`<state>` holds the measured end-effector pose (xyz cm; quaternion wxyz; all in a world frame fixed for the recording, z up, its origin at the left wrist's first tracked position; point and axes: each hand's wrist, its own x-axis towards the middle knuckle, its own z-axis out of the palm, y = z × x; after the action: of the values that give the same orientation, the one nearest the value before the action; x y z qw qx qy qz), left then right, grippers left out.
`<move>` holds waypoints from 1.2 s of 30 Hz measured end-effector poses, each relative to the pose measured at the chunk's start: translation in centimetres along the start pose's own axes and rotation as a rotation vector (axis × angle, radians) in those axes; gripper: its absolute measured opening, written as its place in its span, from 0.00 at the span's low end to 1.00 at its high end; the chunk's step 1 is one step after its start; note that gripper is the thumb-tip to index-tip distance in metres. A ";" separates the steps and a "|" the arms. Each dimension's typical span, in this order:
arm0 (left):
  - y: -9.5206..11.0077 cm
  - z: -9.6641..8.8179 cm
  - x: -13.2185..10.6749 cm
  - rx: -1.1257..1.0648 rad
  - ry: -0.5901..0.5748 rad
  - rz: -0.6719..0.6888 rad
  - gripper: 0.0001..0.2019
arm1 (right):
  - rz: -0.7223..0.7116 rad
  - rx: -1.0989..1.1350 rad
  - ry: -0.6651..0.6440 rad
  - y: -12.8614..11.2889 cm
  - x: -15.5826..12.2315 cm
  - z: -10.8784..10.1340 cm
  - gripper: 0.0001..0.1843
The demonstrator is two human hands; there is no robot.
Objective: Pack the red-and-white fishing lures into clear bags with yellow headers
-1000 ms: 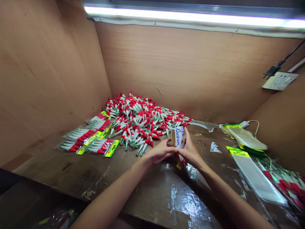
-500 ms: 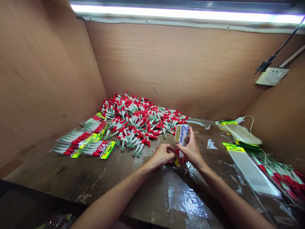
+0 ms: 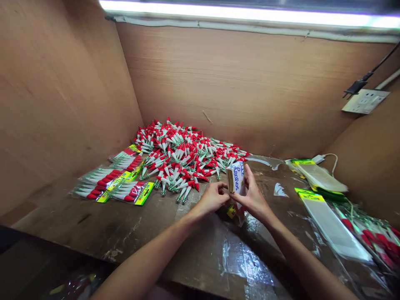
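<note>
Gripping small white box (image 3: pixel 236 177) upright in right hand (image 3: pixel 253 196) over the bench (image 3: pixel 140 225); left hand (image 3: pixel 214 198) curled at its lower corner, grasp unclear. Beyond, heaped red-white lures (image 3: pixel 184 152); filled packets (image 3: pixel 115 183) left, empty bags (image 3: pixel 326 218) right.

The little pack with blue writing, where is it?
In the head view, just right of centre: the right hand holds the little pack upright, the left hand close beside it, at the near edge of the red-and-white pile.
</note>
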<state>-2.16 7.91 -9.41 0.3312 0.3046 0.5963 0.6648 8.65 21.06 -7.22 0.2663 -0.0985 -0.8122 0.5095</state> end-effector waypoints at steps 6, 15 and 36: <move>0.8 -0.4 0.0 0.022 0.074 0.086 0.02 | -0.033 0.086 -0.017 -0.9 -0.3 -0.4 0.60; 0.1 -0.1 0.4 -0.064 0.074 0.071 0.13 | -0.183 0.107 0.314 -3.7 -0.2 -2.2 0.55; 2.3 -1.3 0.6 0.040 -0.027 0.145 0.17 | 0.093 -0.053 -0.314 -0.5 3.9 -5.2 0.21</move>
<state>-3.73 7.52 -7.29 0.2842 0.3626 0.5814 0.6706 8.18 26.51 -3.73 0.1095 -0.0621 -0.8517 0.5086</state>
